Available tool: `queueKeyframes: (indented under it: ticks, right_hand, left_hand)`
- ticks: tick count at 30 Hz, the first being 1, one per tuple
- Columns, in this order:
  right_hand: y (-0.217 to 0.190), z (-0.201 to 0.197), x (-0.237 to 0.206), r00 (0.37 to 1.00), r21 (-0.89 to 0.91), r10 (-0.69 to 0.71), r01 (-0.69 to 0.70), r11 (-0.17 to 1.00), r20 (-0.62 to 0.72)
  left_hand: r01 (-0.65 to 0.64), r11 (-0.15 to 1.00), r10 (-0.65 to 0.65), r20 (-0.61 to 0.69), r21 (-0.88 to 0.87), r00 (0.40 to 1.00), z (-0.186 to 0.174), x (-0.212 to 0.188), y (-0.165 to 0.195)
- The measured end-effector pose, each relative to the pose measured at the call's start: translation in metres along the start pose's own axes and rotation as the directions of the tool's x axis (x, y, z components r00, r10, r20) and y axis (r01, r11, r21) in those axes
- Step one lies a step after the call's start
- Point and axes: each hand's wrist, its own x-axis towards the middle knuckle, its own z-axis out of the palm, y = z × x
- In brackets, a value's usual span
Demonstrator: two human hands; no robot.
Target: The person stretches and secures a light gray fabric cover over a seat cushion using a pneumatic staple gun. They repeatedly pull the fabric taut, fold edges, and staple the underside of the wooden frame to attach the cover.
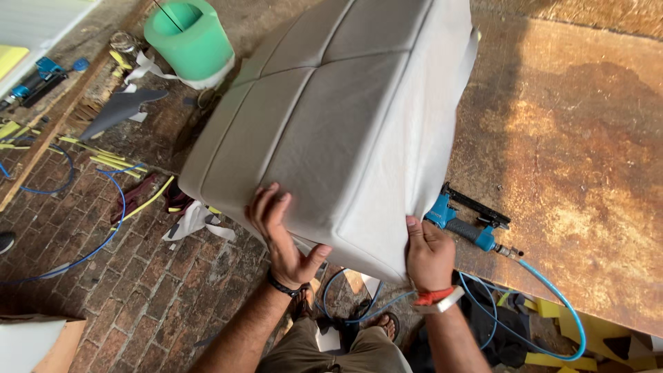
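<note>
A large grey upholstered cushion (331, 117) with stitched seams rests tilted on the edge of a worn brown worktable (573, 152). My left hand (280, 235) presses flat against the cushion's near face, fingers spread. At the lower right corner, my right hand (428, 252) grips the loose grey fabric of the cover. A blue pneumatic staple gun (469, 221) lies on the table just right of my right hand, its blue air hose (552, 297) looping down off the table edge.
A green bucket (190, 38) stands on the brick floor at upper left. Fabric scraps, yellow foam strips and a blue hose (103, 228) litter the floor. More yellow foam pieces (580, 331) lie under the table at lower right. My sandalled foot (387, 324) is below.
</note>
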Motion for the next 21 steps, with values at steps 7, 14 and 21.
queueKeyframes:
  ticks: [7,14,21]
  right_hand:
    - [-0.206,0.049,-0.001,0.701,-0.137,-0.678,0.71,0.69,0.221]
    - [-0.299,0.26,0.046,0.747,0.279,-0.454,0.36,0.89,0.486]
    - [-0.267,0.297,0.006,0.848,0.441,-0.392,0.217,0.871,0.356]
  left_hand:
    - [0.301,0.712,-0.501,-0.158,-0.634,0.851,-0.101,0.115,-0.023]
    - [0.384,0.92,-0.391,-0.287,-0.083,0.874,-0.184,0.209,-0.085]
    - [0.243,0.97,-0.242,-0.095,-0.002,0.966,-0.216,0.221,-0.066]
